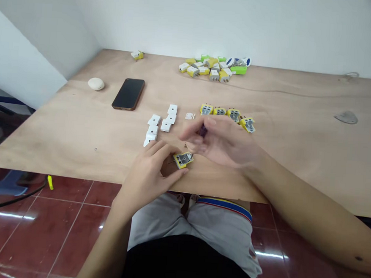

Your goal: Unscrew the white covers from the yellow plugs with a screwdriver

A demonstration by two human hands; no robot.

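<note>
My left hand (150, 166) rests at the table's front edge. Its thumb and fingers close round a yellow plug adapter half (183, 159) with its grey inside facing up. My right hand (220, 139), partly smeared by motion, hovers just above and to the right. Its fingers are wrapped round a screwdriver with a dark purple handle (203, 131); most of the tool is hidden. Beyond that hand stand several open yellow plug halves (219, 111) in a row. White plug covers (152, 130) lie left of centre, near my left fingers. A small white piece (189, 116) sits between the groups.
At the back, against the wall, is a pile of yellow, white and green plugs (206, 68). One more plug (137, 55) lies back left. A black phone (128, 94) and a white oval object (96, 84) are at left; a grey flat piece (346, 117) is at right.
</note>
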